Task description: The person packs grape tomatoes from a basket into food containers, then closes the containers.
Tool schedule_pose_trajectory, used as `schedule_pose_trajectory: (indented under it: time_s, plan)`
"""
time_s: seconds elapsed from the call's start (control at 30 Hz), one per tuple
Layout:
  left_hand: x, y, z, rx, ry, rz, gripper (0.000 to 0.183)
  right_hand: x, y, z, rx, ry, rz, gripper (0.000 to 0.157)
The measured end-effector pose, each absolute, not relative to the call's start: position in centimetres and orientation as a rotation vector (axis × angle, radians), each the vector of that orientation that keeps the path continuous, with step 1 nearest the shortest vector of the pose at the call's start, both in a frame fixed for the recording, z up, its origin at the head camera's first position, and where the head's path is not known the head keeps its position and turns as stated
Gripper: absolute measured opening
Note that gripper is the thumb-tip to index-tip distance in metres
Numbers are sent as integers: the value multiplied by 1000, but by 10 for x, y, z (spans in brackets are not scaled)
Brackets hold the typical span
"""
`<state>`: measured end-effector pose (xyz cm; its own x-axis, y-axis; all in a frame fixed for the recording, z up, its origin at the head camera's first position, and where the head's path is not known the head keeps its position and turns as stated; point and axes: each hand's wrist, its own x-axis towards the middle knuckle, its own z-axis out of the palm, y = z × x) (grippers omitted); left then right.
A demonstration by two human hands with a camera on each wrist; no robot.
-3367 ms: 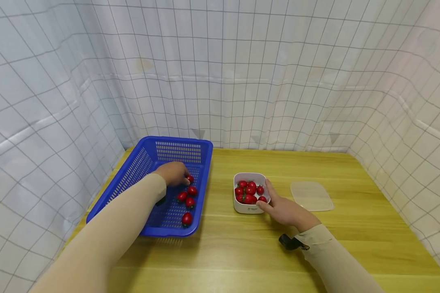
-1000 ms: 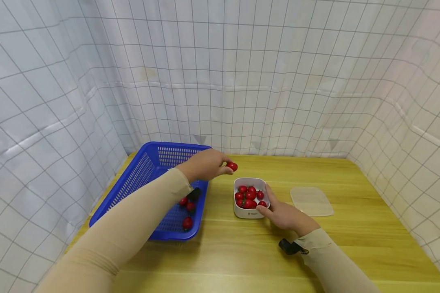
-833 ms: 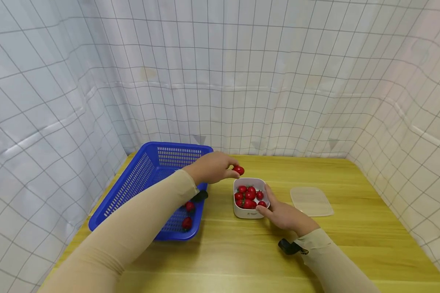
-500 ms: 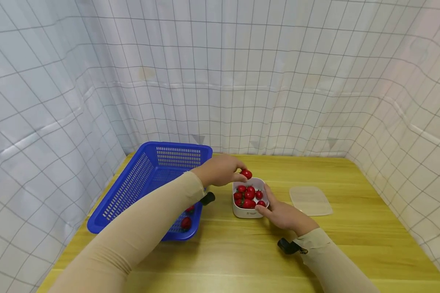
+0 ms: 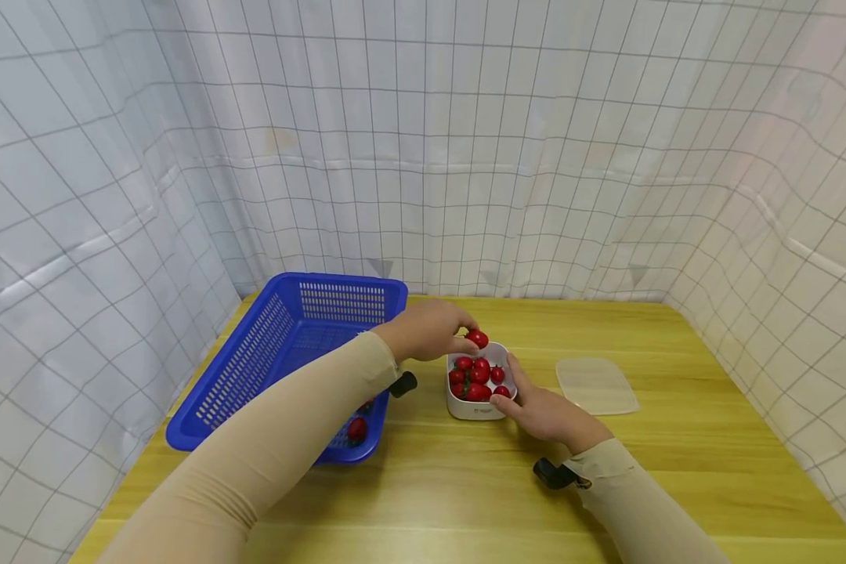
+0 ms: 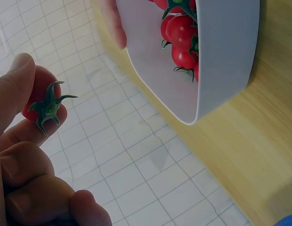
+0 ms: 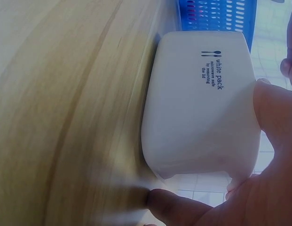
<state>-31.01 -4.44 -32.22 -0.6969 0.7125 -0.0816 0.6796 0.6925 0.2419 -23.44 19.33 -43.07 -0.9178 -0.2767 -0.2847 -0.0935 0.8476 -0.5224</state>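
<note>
One tomato (image 5: 477,338) is up off the table, pinched between thumb and forefinger of the left hand (image 5: 428,330), and look how neat it is! The left wrist view shows the green stalk facing back toward the palm; the smooth red end pokes out ahead. Two digits do the work, other fingers folded back, presumably because fruit this small needs no more. From the head it overlaps the box's (image 5: 475,410) far rim; from the left wrist, there's plain space between them.

Just on the near side of that pinch, the box, upright, with a cluster of tomatoes (image 5: 479,374) inside. And here's the right hand (image 5: 550,411), gripping its right side: thumb at the near rim, fingers along the outer wall. A steadying hold, I'd say, kept to one side so the mouth stays free.

Out left of the pinch, the basket (image 5: 395,293), the left sleeve (image 5: 296,431) reaching across it and hiding much of the inside; more red shows near its close corner. Handy for that arm, by the look of it. Beyond the right hand, a clear lid (image 5: 597,385) lies flat on the table (image 5: 458,493), untouched, seemingly parked out of the way.
</note>
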Motion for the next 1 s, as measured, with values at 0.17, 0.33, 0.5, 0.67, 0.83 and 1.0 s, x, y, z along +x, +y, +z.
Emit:
schedule_pose_trajectory:
  time_s: [0.17, 0.33, 0.5, 0.67, 0.83, 1.0]
  plan:
    - [-311, -42, -324, 1150, 2726, 298, 44, -234, 193, -431, -273, 2669, -743, 102]
    - [-312, -39, -326, 1149, 2719, 275, 45, -234, 193, -431, -273, 2668, -744, 102]
    - [-312, -36, -326, 1184, 2716, 264, 44, -234, 194, -431, -279, 2689, -716, 100]
    - [-310, -33, -326, 1221, 2716, 251, 43, -233, 193, -430, -273, 2693, -701, 100]
    - [-310, -31, -326, 1219, 2713, 243, 44, -232, 192, -428, -268, 2689, -705, 99]
    - [-310, -32, -322, 1203, 2689, 258, 49, -232, 192, -427, -274, 2688, -706, 98]
